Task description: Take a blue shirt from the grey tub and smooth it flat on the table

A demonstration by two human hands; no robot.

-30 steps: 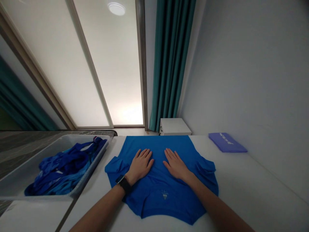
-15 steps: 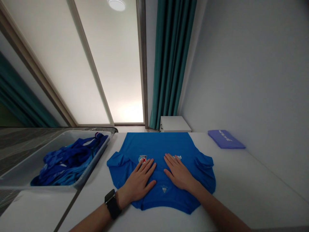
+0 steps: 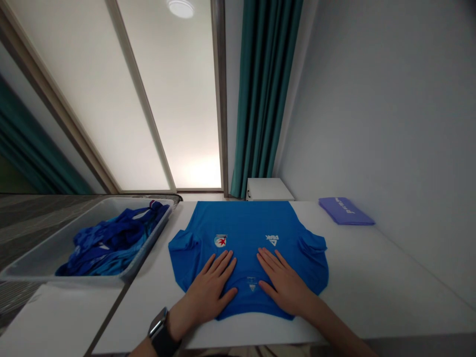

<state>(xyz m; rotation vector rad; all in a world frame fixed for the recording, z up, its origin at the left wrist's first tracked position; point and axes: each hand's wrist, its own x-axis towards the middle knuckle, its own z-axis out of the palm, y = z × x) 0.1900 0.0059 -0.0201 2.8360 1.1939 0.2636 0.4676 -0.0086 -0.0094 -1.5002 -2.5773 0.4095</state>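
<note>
A blue T-shirt (image 3: 243, 223) lies spread on the white table, its collar towards me and its hem at the far edge. Both short sleeves stick out to the sides with some creases. A round badge and a white logo show on its chest, and a small print sits inside the neck. Flat on the shirt's left part rests my left hand (image 3: 212, 287), fingers stretched out, a black watch on its wrist. My right hand (image 3: 284, 282) lies flat on the right part, just below the white logo. Neither hand grips anything.
A clear plastic bin (image 3: 33, 263) with crumpled blue clothes (image 3: 115, 238) stands at the left. Near the wall on the right lies a folded purple packet (image 3: 345, 211). The white table (image 3: 372, 287) meets the wall there. A white cabinet (image 3: 269, 189) stands beyond the far edge.
Both hands have slid towards me over the shirt, uncovering the badge and the white logo. The view has shifted slightly.
</note>
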